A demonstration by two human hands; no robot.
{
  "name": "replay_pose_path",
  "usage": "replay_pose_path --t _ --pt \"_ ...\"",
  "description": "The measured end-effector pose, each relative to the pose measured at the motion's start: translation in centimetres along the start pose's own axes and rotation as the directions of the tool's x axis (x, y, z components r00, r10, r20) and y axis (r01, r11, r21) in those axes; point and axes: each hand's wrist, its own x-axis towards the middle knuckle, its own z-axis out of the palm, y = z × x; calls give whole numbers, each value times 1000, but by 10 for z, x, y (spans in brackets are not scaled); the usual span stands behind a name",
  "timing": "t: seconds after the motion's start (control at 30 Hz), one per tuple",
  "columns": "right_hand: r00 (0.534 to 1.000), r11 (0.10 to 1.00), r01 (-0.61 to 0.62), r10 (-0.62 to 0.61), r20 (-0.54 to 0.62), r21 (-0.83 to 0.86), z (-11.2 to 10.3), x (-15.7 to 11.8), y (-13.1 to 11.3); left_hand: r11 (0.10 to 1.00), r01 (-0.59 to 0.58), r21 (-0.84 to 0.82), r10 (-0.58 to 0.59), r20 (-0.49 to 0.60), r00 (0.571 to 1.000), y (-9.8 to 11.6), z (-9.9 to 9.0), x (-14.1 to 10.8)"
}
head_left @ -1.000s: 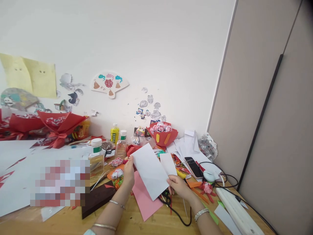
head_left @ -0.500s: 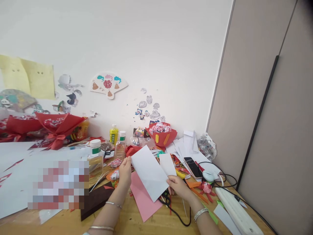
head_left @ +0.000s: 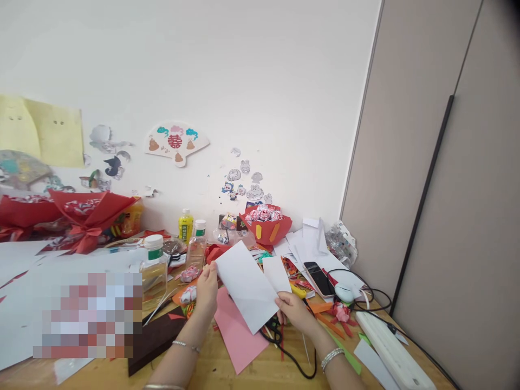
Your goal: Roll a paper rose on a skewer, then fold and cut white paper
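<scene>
A white sheet of paper (head_left: 246,287) is held tilted above the table by both hands. My left hand (head_left: 207,290) pinches its upper left corner. At its right edge, my right hand (head_left: 293,310) grips it with thumb and fingers. A smaller white piece (head_left: 278,274) shows behind the sheet, just above my right hand; whether that hand holds it too is unclear. Pink paper (head_left: 238,338) lies on the wooden table beneath. Black-handled scissors (head_left: 273,331) are partly hidden under the sheet and my right hand.
Red-wrapped bouquets (head_left: 87,214) stand at the left, another (head_left: 266,225) at the back. Clear bottles (head_left: 154,271) are beyond my left hand. A phone (head_left: 319,279), cables, a white power strip (head_left: 392,349) and paper scraps lie at the right. Dark paper (head_left: 154,338) sits by my left forearm.
The view has shifted slightly, so the surroundings appear a little further left. Both hands keep the same hold on the white sheet.
</scene>
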Motion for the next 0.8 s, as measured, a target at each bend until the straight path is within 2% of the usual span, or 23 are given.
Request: replay_pose_path --t 0.23,0.33,0.47,0.63,0.8 --pt "1000 999 16 -16 -23 31 -3 1 2 999 11 34 -12 25 1000 -3 -4 7" --pt "1000 999 21 -20 -21 37 -4 2 4 997 16 77 -22 80 997 -4 -3 5" --pt "999 999 30 -29 -31 36 -2 3 4 985 -62 160 36 163 986 -4 1 -2" --pt "1000 999 1 0 -17 33 0 4 3 959 -151 239 115 157 981 -4 1 -3" --pt "998 1000 3 -2 -61 27 -1 5 3 953 -147 266 81 244 966 -10 3 -6"
